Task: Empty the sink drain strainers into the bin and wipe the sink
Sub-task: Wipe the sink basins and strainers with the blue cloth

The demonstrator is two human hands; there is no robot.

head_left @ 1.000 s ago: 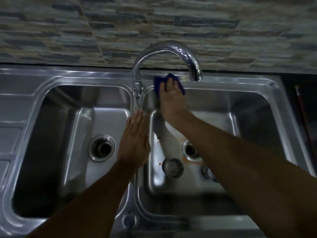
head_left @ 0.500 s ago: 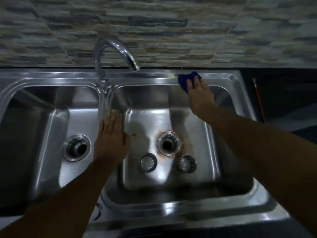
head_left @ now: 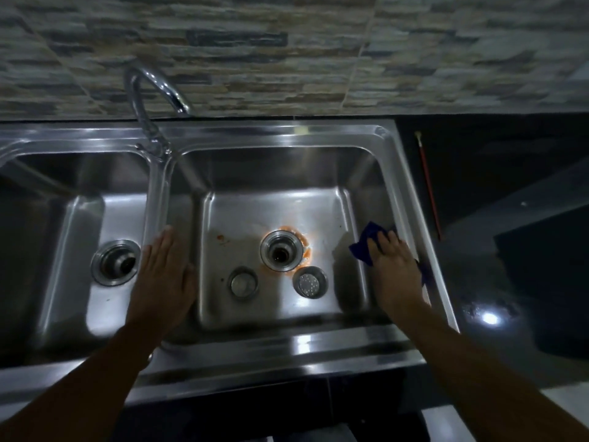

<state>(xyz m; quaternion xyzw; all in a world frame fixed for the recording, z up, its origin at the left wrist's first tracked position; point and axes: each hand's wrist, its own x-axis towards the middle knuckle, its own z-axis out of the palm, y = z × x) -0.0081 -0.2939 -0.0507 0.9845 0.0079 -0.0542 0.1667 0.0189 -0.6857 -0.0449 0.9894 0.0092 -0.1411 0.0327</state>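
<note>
The right hand (head_left: 393,269) lies flat, fingers together, pressing a dark blue cleaning cloth (head_left: 366,247) against the right-hand wall of the right basin of the stainless steel double sink (head_left: 287,135); the cloth shows ahead of the fingertips and a scrap of it pokes out past the heel of the hand, toward the rim. The left hand (head_left: 162,279) is open, palm down and empty, braced on the steel divider between the two basins. Between the two hands, on the floor of the right basin, two round steel drain strainers sit loose: one perforated strainer (head_left: 309,283) just left of the right hand, and a plain-topped one (head_left: 243,283) nearer the left hand. Just beyond them is the open drain hole (head_left: 280,250), ringed with orange residue, with a few orange specks further left. Beyond the left hand stands the curved chrome faucet (head_left: 149,100), and to its left is the other basin's drain (head_left: 115,261). Judging from this, the wiping step is under way, on the basin's side wall. The next move likely calls for sweeping the cloth down to the floor and round the stained drain, lifting or shifting the strainers so nothing is missed.
</note>
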